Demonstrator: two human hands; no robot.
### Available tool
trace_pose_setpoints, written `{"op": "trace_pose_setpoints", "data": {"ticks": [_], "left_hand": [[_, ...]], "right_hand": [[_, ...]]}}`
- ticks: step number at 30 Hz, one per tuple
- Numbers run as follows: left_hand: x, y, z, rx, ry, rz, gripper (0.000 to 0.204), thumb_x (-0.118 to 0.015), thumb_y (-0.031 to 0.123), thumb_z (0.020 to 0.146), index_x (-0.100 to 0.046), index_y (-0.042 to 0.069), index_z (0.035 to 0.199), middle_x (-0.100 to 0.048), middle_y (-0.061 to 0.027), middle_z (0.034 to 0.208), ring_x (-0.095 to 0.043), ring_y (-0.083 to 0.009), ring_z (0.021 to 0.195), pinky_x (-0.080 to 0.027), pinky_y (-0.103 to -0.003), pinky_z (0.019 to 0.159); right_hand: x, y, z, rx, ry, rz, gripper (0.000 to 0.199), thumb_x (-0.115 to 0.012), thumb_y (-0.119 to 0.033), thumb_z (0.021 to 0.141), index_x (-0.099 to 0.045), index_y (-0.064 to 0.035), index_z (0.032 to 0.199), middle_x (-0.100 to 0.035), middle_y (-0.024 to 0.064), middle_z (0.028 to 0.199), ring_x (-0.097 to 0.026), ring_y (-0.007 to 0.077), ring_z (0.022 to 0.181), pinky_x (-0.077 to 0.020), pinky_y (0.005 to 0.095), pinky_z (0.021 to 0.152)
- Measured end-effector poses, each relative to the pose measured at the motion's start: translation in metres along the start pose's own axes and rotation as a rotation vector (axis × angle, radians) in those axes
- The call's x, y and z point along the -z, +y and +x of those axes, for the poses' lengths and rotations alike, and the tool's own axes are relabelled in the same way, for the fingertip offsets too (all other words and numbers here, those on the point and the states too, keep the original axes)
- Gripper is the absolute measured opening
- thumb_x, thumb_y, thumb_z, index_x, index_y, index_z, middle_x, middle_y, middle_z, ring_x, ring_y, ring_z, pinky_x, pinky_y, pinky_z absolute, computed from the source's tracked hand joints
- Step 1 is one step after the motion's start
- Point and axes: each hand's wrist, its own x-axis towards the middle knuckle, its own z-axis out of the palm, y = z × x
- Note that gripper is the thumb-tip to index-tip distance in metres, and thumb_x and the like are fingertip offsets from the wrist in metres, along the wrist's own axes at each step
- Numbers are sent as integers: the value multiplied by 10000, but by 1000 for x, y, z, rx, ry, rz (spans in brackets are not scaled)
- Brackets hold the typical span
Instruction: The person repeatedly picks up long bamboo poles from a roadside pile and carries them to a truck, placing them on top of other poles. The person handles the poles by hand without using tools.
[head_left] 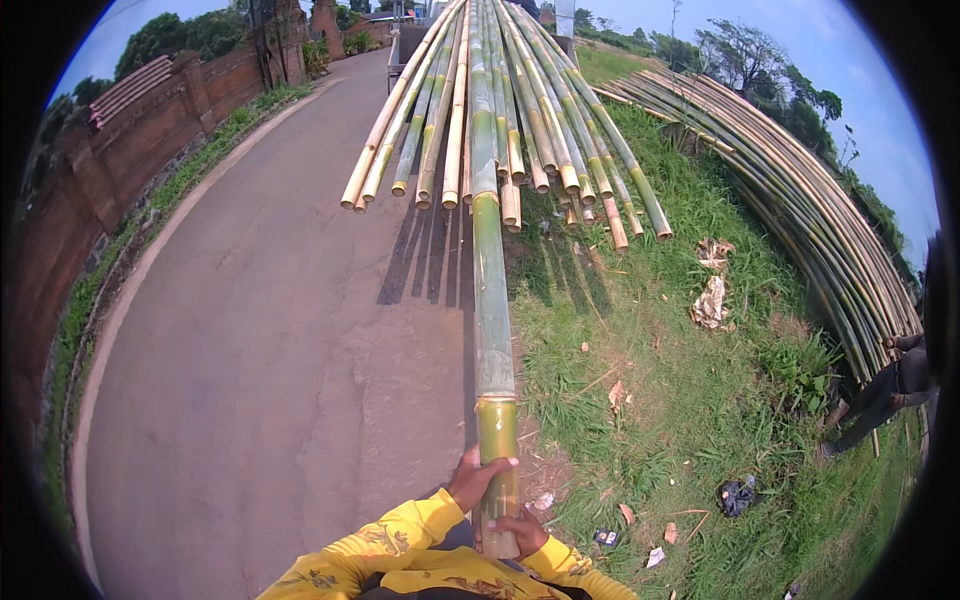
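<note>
A thick green bamboo pole (492, 300) runs straight out ahead of me, its near end close to my body. Its far part lies on top of a bundle of bamboo poles (566, 150) whose cut ends fan out toward me. My left hand (474, 480) wraps round the pole from the left, a little way up from the near end. Lower down, my right hand (524, 531) grips it from the right, close to the cut end. Both forearms are in yellow patterned sleeves.
The bundle rests on a vehicle bed (408, 50) ahead. A paved road (270, 350) stretches on the left beside a brick wall (150, 130). Grass (640, 430) with litter and a dark plastic bag (737, 495) lies right. More bamboo (800, 210) leans there, near another person (890, 385).
</note>
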Motion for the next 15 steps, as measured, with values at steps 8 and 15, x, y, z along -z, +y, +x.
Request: {"op": "trace_pose_setpoints", "data": {"ticks": [8, 15], "left_hand": [[57, 63, -24, -75, 55, -58, 351, -673, 178, 831, -507, 16, 1094, -604, -117, 826, -641, -222, 678, -560, -348, 617], [110, 168, 58, -125, 58, -26, 337, -698, 210, 822, -517, 12, 1027, -600, -107, 775, -633, -217, 605, -539, -338, 560]], "right_hand": [[-88, 6, 44, -75, -132, 115, 351, -595, -154, 807, -506, -14, 1117, -609, 161, 838, -630, 283, 744, -535, 391, 680], [-130, -69, 164, 63, -258, 65, 315, -589, -223, 833, -507, -37, 1074, -621, 142, 815, -656, 277, 700, -558, 388, 666]]}}
